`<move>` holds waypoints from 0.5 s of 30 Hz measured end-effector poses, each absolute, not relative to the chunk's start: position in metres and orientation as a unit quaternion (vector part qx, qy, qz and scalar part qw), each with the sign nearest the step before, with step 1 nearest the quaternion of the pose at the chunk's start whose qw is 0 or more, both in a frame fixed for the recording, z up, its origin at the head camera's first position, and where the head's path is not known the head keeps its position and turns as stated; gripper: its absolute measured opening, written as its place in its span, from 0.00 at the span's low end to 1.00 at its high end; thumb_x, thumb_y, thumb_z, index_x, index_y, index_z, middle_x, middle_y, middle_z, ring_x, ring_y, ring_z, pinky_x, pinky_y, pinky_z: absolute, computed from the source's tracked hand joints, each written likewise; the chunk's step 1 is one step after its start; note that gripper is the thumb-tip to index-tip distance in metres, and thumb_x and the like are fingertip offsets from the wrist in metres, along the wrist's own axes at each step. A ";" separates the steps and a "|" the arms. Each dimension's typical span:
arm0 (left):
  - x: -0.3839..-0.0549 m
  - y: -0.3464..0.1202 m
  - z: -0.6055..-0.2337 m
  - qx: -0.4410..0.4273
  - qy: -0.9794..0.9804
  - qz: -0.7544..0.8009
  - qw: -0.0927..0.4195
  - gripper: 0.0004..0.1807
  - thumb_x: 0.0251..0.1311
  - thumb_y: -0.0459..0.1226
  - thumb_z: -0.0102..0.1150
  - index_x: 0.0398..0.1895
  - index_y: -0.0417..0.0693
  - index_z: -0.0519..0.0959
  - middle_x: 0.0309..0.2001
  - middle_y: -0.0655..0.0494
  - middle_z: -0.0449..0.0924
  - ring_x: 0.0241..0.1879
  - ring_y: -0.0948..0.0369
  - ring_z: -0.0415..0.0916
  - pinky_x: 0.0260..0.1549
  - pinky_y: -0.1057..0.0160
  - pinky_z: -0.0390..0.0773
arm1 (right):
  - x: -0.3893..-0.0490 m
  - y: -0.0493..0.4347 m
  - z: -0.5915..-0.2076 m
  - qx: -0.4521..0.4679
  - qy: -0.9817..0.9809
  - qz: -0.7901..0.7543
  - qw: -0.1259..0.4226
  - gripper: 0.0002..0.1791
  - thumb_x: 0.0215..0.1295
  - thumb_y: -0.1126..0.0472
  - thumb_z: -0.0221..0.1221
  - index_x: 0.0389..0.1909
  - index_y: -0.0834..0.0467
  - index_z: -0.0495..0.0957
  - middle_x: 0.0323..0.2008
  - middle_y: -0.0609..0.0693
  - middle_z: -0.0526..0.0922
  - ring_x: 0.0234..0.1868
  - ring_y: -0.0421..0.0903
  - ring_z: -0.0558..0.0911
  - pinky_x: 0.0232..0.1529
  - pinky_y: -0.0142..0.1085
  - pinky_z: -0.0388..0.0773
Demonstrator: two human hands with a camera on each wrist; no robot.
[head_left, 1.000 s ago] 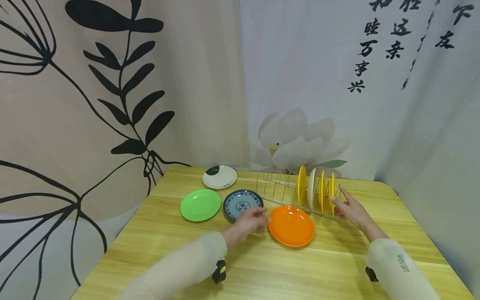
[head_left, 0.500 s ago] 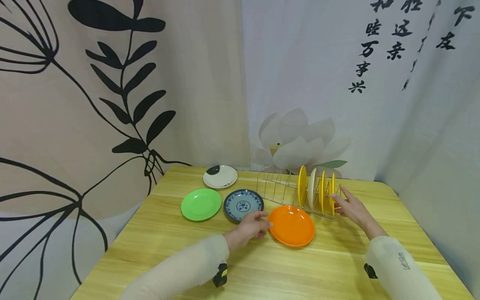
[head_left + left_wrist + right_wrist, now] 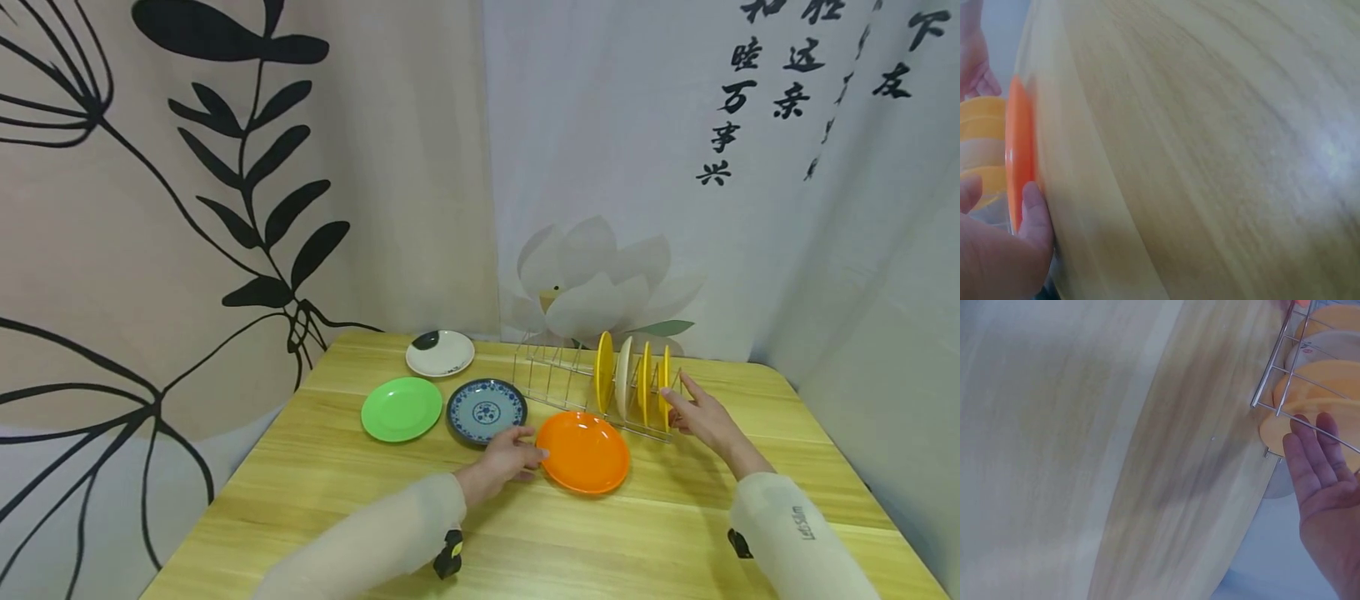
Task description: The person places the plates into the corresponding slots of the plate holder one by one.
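An orange plate [image 3: 585, 454] lies flat on the wooden table, in front of a wire dish rack [image 3: 1272, 356]. At its left rim is my left hand [image 3: 506, 458]; in the left wrist view the thumb [image 3: 1036, 212] touches the plate's edge, and the other fingers are loosely extended, partly out of view. Several plates stand upright in the rack's right part: yellow ones [image 3: 603, 375] and a cream one [image 3: 623, 379]. My right hand [image 3: 705, 421] is at the rack's right end, its straight fingers [image 3: 1310, 456] against the end wire and beside the outermost yellow plate.
Left of the orange plate lie a blue patterned plate [image 3: 487, 412], a green plate [image 3: 401, 409] and a white plate [image 3: 450, 354] with a black spot. Printed curtains [image 3: 420, 208] hang behind the table. The rack's left slots hold no plates.
My left hand has moved slightly right and toward the front edge, its thumb coming to the orange plate's rim. The right hand has hardly moved, and the plates stay in place.
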State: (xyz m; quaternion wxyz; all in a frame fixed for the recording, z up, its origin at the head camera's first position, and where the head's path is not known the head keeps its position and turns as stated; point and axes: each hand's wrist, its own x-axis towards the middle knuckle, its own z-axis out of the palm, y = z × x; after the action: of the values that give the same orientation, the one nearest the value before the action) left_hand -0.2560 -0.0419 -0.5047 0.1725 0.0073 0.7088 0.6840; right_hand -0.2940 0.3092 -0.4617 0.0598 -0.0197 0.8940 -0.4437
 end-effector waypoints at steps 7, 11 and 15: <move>-0.258 -0.038 -0.508 0.002 0.710 0.685 0.164 0.34 0.59 0.30 0.66 0.68 0.35 0.65 0.43 0.45 0.75 0.36 0.54 0.79 0.37 0.55 0.85 | -0.295 0.308 -0.464 -0.020 0.891 -0.449 0.056 0.50 0.73 0.33 0.45 0.79 0.58 0.32 0.63 0.77 0.67 0.49 0.59 0.82 0.53 0.52 0.79; -0.258 -0.036 -0.509 0.002 0.714 0.681 0.163 0.34 0.59 0.31 0.66 0.68 0.35 0.65 0.43 0.45 0.76 0.35 0.54 0.78 0.36 0.56 0.85 | -0.295 0.308 -0.464 -0.020 0.892 -0.448 0.054 0.50 0.73 0.34 0.45 0.79 0.58 0.33 0.62 0.77 0.68 0.49 0.59 0.82 0.53 0.52 0.80; -0.259 -0.034 -0.509 -0.004 0.715 0.679 0.164 0.34 0.59 0.31 0.66 0.68 0.33 0.65 0.42 0.46 0.77 0.33 0.55 0.78 0.35 0.57 0.85 | -0.294 0.308 -0.464 -0.019 0.893 -0.447 0.054 0.49 0.74 0.35 0.45 0.79 0.58 0.33 0.60 0.77 0.69 0.49 0.59 0.82 0.53 0.52 0.80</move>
State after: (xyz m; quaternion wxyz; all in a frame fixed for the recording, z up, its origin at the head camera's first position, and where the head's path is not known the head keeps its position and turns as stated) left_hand -0.2589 -0.0339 -0.5085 0.1642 -0.0038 0.7151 0.6794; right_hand -0.2942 0.3077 -0.4639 0.0539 -0.0185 0.8928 -0.4468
